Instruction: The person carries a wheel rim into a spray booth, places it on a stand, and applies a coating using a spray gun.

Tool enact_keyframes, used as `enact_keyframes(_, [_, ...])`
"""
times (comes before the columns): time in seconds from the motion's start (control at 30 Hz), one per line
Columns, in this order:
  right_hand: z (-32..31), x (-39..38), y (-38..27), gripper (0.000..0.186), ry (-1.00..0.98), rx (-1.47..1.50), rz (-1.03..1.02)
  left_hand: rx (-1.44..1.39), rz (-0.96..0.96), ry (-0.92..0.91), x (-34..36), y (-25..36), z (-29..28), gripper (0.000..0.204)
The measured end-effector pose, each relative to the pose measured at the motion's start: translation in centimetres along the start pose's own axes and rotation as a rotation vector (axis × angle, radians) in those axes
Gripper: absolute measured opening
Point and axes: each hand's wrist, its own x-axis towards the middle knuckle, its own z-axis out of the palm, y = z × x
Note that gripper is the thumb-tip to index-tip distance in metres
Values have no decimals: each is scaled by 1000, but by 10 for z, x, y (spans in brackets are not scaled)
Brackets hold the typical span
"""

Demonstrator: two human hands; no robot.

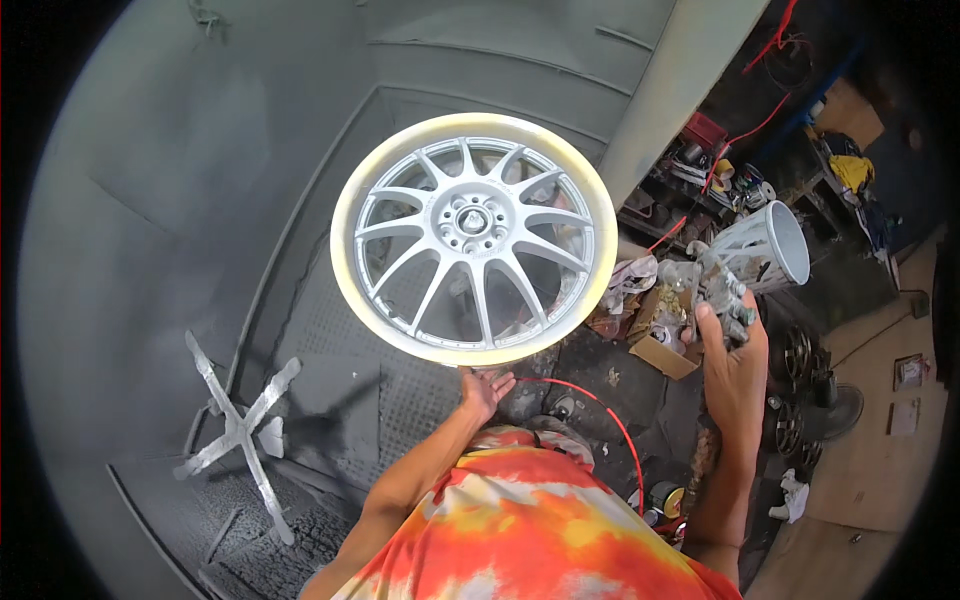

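Observation:
A silver multi-spoke car wheel (478,282) with a pale yellow outer rim faces up in front of me. What bears it from below is hidden. My left hand (484,392) is at the wheel's near edge, palm up and fingers apart; whether it touches the rim I cannot tell. To the right, my right hand (737,362) is closed around a paint-crusted spray gun (722,292), held apart from the wheel. The gun's whitish cup (750,245) is streaked with grey paint and tilts to the right.
A silver-coated cross-shaped stand (240,432) is at the left, near grey booth walls (200,200). A red hose (610,412) curves across the dark floor. Right of the wheel lie an open cardboard box (662,352) and cluttered shelves; further right are dark wheels (795,352) and a yellow-topped can (668,497).

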Motion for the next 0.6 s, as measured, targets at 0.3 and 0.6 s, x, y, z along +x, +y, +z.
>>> enact_keyframes(0.3, [19, 12, -15, 22, -67, 273, 41, 13, 9, 3, 0, 9, -18, 97])
enact_keyframes(0.6, [20, 49, 5, 23, 26, 54, -67, 96, 91, 87, 14, 26, -46, 93])
